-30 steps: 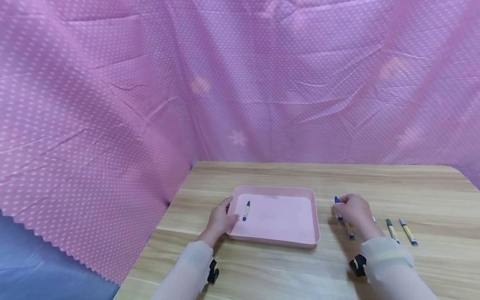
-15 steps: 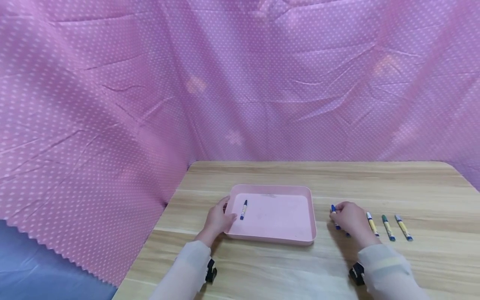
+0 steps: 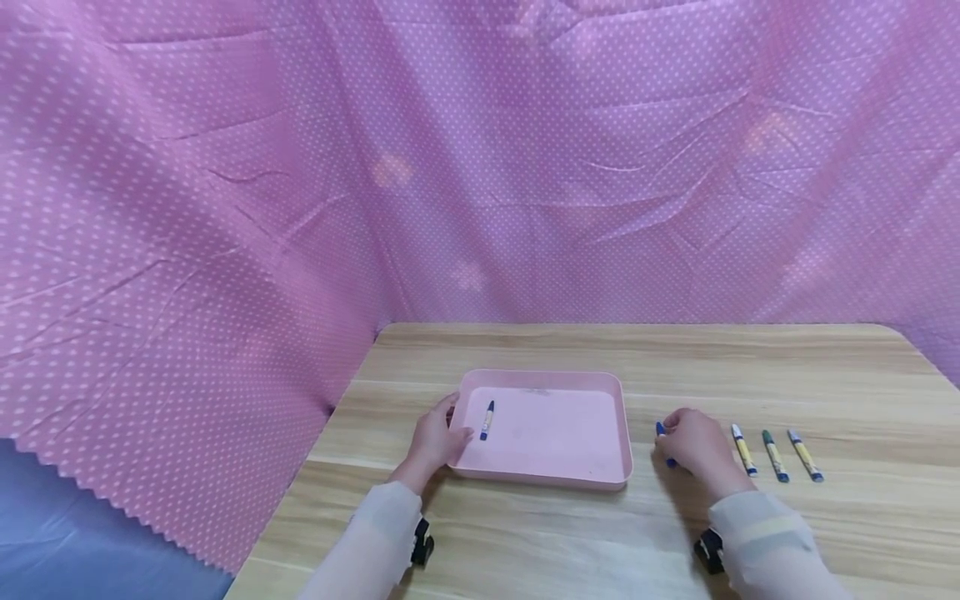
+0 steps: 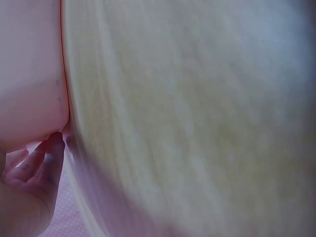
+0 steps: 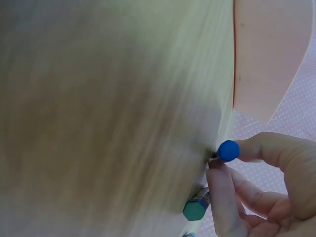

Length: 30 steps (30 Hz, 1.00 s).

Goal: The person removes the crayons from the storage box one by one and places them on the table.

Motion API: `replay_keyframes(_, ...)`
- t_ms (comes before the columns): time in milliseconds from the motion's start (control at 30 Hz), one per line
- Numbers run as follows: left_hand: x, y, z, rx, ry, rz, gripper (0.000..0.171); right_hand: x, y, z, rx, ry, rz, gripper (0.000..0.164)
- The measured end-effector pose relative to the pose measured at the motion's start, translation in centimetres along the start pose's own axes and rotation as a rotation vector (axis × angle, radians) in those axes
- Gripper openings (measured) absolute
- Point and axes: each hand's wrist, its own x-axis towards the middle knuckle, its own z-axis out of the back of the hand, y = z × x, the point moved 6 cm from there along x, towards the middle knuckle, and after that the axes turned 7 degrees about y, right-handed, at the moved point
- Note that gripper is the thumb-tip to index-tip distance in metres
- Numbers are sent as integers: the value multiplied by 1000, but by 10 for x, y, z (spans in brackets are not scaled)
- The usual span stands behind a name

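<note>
In the head view my left hand (image 3: 432, 439) grips the left wall of a shallow pink tray (image 3: 557, 482), with the thumb over its rim. The left wrist view shows fingers (image 4: 53, 158) against the tray's outer side. One dark blue crayon (image 3: 487, 420) lies inside the tray at the left. To the right of the tray, my right hand (image 3: 699, 446) pinches a blue crayon (image 3: 662, 430) between thumb and fingers, close to the table. The right wrist view shows this crayon's blue end (image 5: 228, 151) and, below the fingers, a crayon with a green end (image 5: 196, 205).
Right of my right hand lie a white-tipped crayon (image 3: 744, 451), a green-tipped crayon (image 3: 776, 457) and a grey-blue-tipped crayon (image 3: 806, 456), side by side. The wooden table (image 3: 525, 350) ends at a pink dotted curtain (image 3: 540, 208) behind and at the left.
My right hand has come nearer to me and slightly left with the blue crayon. A crayon beneath it, visible before, is now hidden in the head view. My left hand stays on the tray.
</note>
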Motion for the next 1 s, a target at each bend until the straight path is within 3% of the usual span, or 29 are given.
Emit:
replay_keyframes(300,2,3,-1,-12,2,6,73,-3,5,2,0,-5,-6,34)
replay_keyframes(767,1,5,1,-19,7,-6,73,-13,47,52,-4,-91,132,50)
replay_keyframes(1000,1,5,-1,-33,13,4,73,-10,64,62,-21,-123,153,52)
